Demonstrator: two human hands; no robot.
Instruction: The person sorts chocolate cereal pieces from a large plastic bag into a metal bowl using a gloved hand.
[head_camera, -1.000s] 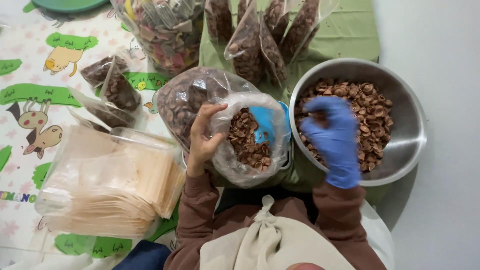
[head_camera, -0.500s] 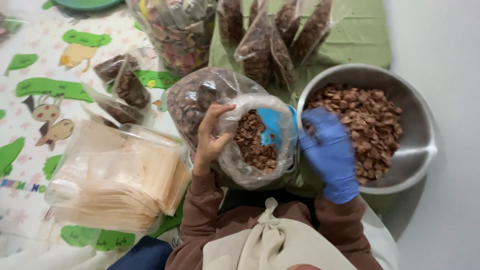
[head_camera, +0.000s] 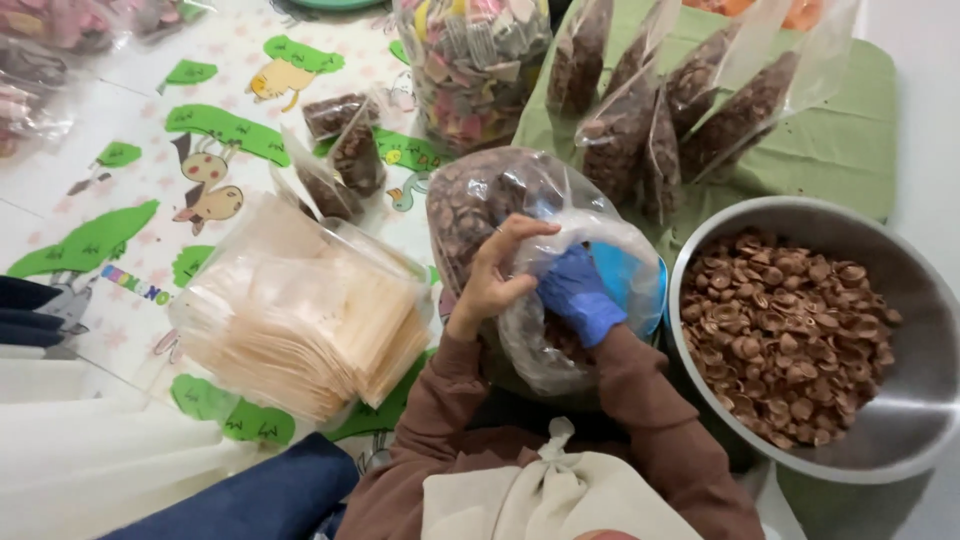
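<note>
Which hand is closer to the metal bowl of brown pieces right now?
Right. The gloved right hand is inside the clear bag beside the metal bowl; the bare left hand holds the bag's far side.

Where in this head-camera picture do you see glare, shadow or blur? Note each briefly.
Head view: soft, even light; glare streaks on the clear bag held by the left hand and gloved right hand; a bright sheen on the metal bowl rim; faint shadow under the stack of packets; edges slightly soft, mild wide-angle bending.

Gloved right hand (head_camera: 578, 296) fingertips hidden inside clear bag (head_camera: 560, 350) — steel bowl (head_camera: 900, 420) cut off.
</note>
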